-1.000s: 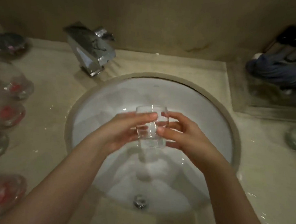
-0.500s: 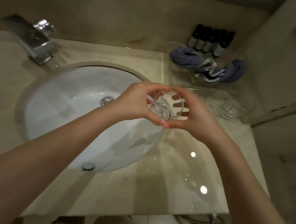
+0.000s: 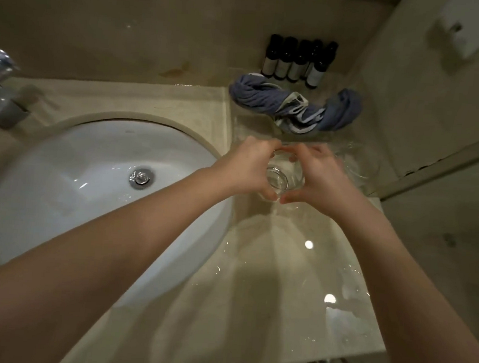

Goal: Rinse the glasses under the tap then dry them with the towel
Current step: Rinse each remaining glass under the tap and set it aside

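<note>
While you are holding clear glass (image 3: 282,176) over wet counter (image 3: 269,268) right of basin (image 3: 61,197), left hand (image 3: 247,167) and right hand (image 3: 319,177) are clasping it together; rinsing seems done. Next you are needing blue towel (image 3: 269,98) just behind.

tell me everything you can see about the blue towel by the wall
The blue towel is a soft, grey-blue cloth with a paler stripe or edging, bunched and twisted into a loose rope. It lies at the back right of the counter, in front of a row of dark bottles and beyond the hands. Nothing grips it; both hands hold a glass nearer the camera. What it rests on is unclear.
</note>
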`<state>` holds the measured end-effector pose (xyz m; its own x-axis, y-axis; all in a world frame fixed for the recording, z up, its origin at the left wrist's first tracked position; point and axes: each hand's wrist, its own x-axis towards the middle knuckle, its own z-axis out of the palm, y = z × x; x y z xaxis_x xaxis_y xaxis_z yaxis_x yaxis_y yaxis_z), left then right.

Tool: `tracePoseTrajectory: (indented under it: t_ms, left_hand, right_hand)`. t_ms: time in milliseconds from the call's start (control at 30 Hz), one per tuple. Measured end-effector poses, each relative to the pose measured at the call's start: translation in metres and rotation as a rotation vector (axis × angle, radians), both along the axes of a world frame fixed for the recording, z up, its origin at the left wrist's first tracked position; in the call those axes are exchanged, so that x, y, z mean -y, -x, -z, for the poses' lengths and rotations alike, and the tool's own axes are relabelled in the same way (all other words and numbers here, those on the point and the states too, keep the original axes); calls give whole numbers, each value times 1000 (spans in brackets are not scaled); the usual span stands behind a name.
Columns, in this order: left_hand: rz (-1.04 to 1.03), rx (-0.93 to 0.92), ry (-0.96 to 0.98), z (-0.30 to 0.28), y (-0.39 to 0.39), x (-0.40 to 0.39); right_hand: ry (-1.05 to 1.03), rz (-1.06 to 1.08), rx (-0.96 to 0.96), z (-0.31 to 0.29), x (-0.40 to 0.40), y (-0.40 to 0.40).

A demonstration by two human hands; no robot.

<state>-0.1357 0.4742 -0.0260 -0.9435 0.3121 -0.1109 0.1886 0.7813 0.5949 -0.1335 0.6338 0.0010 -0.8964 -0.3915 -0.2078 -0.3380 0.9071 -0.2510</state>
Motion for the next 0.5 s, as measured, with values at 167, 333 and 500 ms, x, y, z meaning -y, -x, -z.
tracePoseTrajectory:
  t_ms: [167,333,500]
  left_hand:
    - [0,27,66,4,11,-3]
    - [-20,82,111,5,14,-2]
    - [31,110,198,5,16,-2]
  right_hand:
    - [19,-19,21,10,-1,12]
    - [-35,-49,64,8,1,21]
    - [-212,-83,82,0,12,25]
